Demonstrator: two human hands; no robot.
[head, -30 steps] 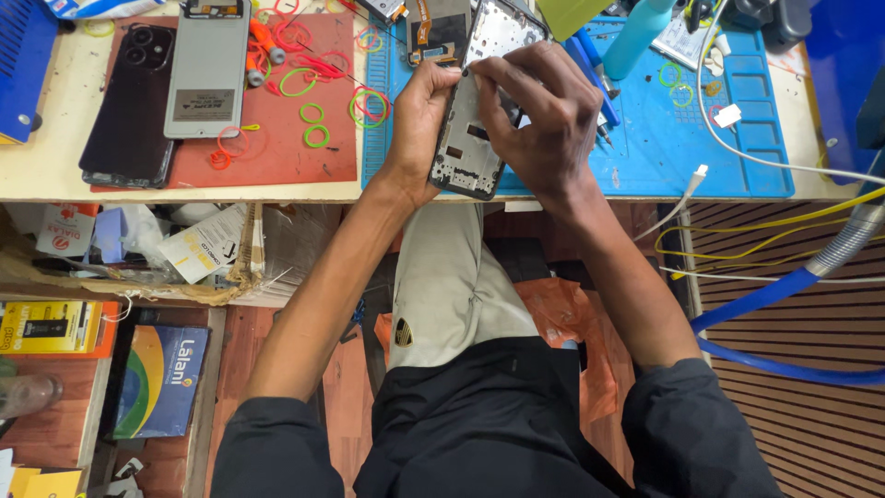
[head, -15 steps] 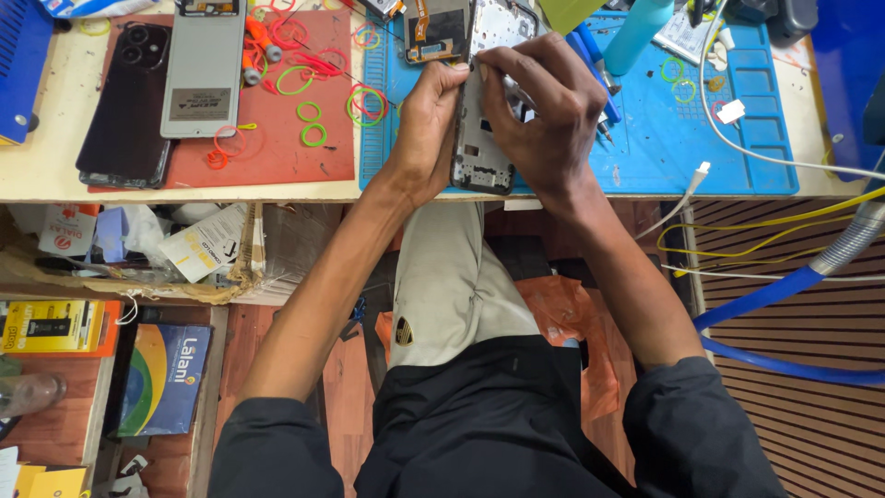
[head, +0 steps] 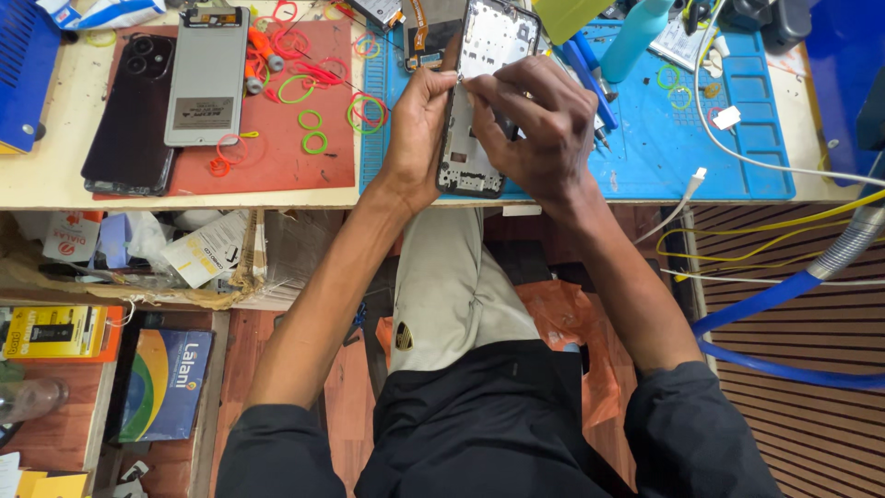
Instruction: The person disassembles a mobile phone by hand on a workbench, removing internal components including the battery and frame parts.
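From my head camera, I look down at my two hands over the blue mat (head: 664, 157). My left hand (head: 415, 129) is closed around the left edge of an open phone frame (head: 484, 101) and holds it up. My right hand (head: 544, 129) covers the right side of the frame, with my fingers (head: 489, 92) pinching down on its inside. Far to the left, a black phone (head: 129, 111) and a grey phone back (head: 207, 74) lie on the red mat (head: 277, 157), with coloured rubber bands (head: 309, 120) near them.

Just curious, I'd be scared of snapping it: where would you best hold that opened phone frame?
Probably by its long side edges, coming in from left and right. The phone frame is thin and flat, with exposed parts inside; the left hand already grips one edge, while the right hand covers the other.
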